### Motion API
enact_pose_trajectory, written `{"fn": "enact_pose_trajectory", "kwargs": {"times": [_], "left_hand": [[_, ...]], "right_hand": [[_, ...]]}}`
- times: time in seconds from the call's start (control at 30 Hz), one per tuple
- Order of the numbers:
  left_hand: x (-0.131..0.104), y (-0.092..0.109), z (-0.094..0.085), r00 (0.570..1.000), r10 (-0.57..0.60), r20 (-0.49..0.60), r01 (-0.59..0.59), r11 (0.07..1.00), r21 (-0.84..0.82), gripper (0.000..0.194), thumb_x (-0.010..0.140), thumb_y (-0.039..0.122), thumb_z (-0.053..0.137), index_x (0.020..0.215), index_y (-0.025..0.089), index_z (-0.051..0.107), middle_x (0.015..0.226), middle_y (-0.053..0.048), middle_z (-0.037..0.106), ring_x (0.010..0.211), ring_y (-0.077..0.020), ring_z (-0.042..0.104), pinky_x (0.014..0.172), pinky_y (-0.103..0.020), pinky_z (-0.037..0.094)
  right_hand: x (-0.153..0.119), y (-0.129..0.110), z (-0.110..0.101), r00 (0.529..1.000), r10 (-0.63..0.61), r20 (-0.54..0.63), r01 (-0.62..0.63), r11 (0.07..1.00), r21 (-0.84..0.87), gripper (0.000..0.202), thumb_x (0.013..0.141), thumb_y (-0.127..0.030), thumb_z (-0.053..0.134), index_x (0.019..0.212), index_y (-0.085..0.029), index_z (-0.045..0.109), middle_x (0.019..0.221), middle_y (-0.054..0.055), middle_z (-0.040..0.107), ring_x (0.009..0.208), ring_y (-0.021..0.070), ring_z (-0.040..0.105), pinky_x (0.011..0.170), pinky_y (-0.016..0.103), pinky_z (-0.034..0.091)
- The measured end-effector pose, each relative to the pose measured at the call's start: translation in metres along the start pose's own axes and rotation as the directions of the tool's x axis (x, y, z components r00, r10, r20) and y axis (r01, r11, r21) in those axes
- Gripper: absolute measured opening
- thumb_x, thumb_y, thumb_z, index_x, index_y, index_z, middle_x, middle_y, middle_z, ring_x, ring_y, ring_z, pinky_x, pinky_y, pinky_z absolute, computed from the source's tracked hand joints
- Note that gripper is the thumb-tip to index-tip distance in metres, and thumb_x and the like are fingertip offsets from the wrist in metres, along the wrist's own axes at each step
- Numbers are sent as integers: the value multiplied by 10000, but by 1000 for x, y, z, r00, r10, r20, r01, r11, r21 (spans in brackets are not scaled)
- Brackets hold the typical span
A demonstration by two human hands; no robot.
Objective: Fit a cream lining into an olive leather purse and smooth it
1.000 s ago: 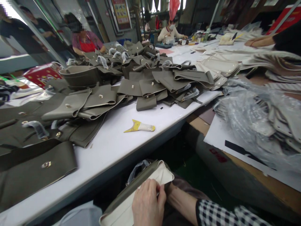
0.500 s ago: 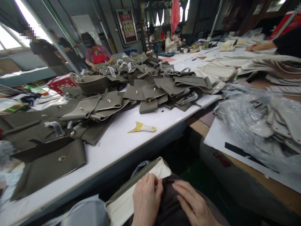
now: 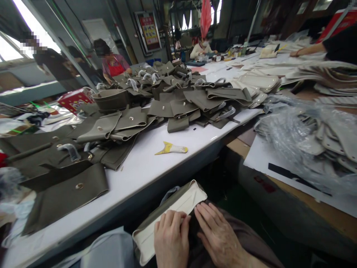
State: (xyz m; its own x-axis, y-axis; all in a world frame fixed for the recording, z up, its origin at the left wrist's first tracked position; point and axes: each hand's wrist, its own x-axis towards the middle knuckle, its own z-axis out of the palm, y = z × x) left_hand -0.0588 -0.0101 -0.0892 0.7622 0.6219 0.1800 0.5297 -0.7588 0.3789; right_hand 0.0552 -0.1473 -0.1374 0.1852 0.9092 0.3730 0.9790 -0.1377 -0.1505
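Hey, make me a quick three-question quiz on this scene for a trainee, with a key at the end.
1. What colour is the panel at the left hand: (a) red, (b) cream or (c) blue?
2. True or false: the yellow-and-white piece lies on the white tabletop.
3. Fill in the blank: clear ____ covers part of the pale pieces on the right.

Key: 1. b, cream. 2. True. 3. Plastic.

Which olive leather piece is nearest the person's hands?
The piece with a cream face, under the left hand; the others lie on the white table.
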Motion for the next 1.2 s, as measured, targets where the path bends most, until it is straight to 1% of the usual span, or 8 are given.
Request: {"fn": "enact_pose_trajectory", "kwargs": {"times": [0.27,0.47,0.63,0.8,0.9,1.0,1.1,1.2], "left_hand": [[-18,-17,-13,995,-94,-44,96,995,37,187,942,318,536,804,232,628,843,-37,652,843,-242,567,792,-397,340],[-29,-24,-23,982,-140,-131,151,985,80,149,928,314,554,828,243,639,840,-31,674,855,-246,586,870,-440,322],[-42,-38,-17,957,-166,-237,192,977,89,139,924,329,553,850,248,639,861,-39,685,871,-250,598,880,-451,322],[-56,-56,-3,892,-72,-447,148,980,137,116,871,353,642,848,240,655,1033,-59,674,958,-250,614,898,-429,362],[-63,-60,2,864,-109,-491,173,981,86,90,867,317,649,857,227,650,1150,-99,640,1087,-292,575,966,-480,366],[-69,-62,5,831,-160,-532,191,981,5,91,850,300,671,844,219,629,1250,-123,592,1185,-320,528,1021,-529,357],[-75,-62,11,777,-322,-541,260,947,-190,162,835,311,689,914,210,590,1368,-141,514,1288,-335,466,1064,-549,351],[-78,-59,19,689,-579,-436,368,798,-478,321,850,358,663,1104,214,529,1454,-145,435,1324,-318,444,1090,-536,360]], "right_hand": [[12,-27,4,999,-31,-15,31,999,38,583,864,-147,508,1423,3,431,1408,189,526,1344,330,418,1052,454,496],[30,-49,0,988,-21,-152,42,989,139,489,866,-106,478,1344,-16,534,1320,165,595,1288,294,463,1039,404,504],[37,-61,4,978,-79,-192,116,975,189,454,873,-106,460,1300,4,568,1286,171,611,1280,292,453,1057,403,478],[37,-66,8,970,-161,-183,199,956,214,481,871,-95,416,1324,-3,551,1299,164,594,1279,288,443,1070,417,445],[35,-65,10,972,-199,-126,223,949,222,517,866,-76,419,1372,-21,509,1346,152,560,1299,294,417,1098,443,395],[36,-65,13,967,-219,-130,247,933,261,498,881,-78,414,1364,-33,522,1301,141,583,1274,282,430,1116,436,347],[41,-69,15,957,-226,-180,273,910,311,461,900,-95,397,1327,-45,563,1220,122,624,1206,258,476,1105,405,335],[48,-73,14,952,-240,-189,292,897,333,447,908,-97,383,1307,-55,581,1183,107,644,1152,241,503,1091,388,329]]}}
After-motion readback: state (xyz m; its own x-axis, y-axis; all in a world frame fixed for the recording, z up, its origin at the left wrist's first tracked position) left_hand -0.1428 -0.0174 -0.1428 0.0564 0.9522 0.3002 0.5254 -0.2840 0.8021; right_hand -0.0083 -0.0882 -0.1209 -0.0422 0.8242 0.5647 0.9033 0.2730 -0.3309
